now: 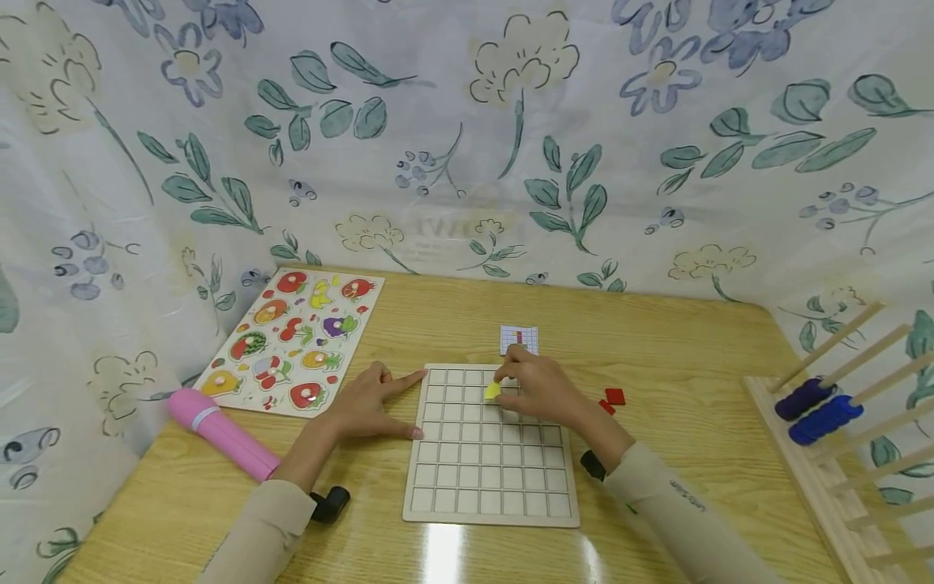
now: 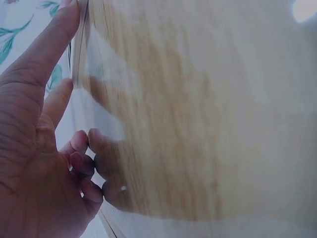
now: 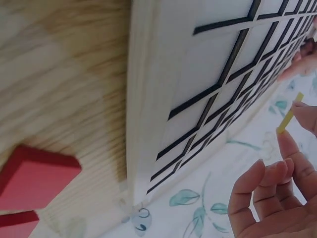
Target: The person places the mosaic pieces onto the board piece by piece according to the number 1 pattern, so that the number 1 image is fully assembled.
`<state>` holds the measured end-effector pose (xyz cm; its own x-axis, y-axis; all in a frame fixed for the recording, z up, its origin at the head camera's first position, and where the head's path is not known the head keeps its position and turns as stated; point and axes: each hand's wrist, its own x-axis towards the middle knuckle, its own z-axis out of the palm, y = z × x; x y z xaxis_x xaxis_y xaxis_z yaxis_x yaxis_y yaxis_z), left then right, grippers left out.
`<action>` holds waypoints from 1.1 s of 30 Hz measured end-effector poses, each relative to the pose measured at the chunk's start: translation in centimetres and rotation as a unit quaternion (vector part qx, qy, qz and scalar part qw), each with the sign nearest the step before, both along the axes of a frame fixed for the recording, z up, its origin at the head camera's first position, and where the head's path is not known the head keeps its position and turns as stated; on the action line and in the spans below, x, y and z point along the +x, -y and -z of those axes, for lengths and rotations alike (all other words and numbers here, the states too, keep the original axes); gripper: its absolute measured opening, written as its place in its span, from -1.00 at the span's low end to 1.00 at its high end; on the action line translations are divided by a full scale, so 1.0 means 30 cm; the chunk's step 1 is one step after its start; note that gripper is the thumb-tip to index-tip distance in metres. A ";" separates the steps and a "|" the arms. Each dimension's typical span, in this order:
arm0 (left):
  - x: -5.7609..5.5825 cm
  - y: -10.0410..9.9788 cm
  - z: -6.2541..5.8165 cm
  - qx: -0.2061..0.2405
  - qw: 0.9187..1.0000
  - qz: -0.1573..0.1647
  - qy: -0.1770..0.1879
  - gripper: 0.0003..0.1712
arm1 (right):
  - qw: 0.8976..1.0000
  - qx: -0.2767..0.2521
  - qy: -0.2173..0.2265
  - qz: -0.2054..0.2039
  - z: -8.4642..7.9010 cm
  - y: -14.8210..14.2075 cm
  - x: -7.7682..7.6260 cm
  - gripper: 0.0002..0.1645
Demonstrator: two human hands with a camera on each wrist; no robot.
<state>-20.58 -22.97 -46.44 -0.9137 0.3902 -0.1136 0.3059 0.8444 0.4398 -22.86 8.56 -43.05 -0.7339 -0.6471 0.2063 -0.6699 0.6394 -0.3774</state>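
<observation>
A pale wooden board (image 1: pixel 492 478) with a grid of square recesses lies on the table. My left hand (image 1: pixel 361 405) spreads its thumb and index finger, whose tips touch the board's left edge; in the left wrist view that hand (image 2: pixel 39 148) has its other fingers bent against the tabletop. Over the far middle squares my right hand (image 1: pixel 543 388) pinches a small flat yellow tile (image 1: pixel 492 392) between thumb and index finger. The right wrist view shows the yellow tile (image 3: pixel 290 114) edge-on, above the board (image 3: pixel 153 99).
A small printed grid card (image 1: pixel 520 332) lies behind the board. Red tiles (image 1: pixel 615 396) sit to its right. A fruit puzzle (image 1: pixel 284 341) and a pink cylinder (image 1: pixel 233 442) are on the left, a wooden peg rack (image 1: pixel 795 478) with spools on the right.
</observation>
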 end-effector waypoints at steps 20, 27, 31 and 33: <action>-0.004 0.002 0.005 -0.004 1.000 -0.003 0.002 0.15 | 0.999 0.023 0.027 -0.004 0.032 0.072 -0.032 -0.72; -0.006 -0.001 0.006 0.000 1.000 -0.005 0.006 0.15 | 0.998 0.053 0.038 -0.009 0.029 0.086 -0.042 -0.74; -0.005 -0.002 0.004 0.000 1.000 -0.007 0.008 0.15 | 0.997 0.064 0.045 -0.012 0.030 0.090 -0.047 -0.74; -0.006 -0.002 0.004 0.000 1.000 -0.008 0.007 0.15 | 0.997 0.066 0.050 -0.013 0.032 0.092 -0.048 -0.75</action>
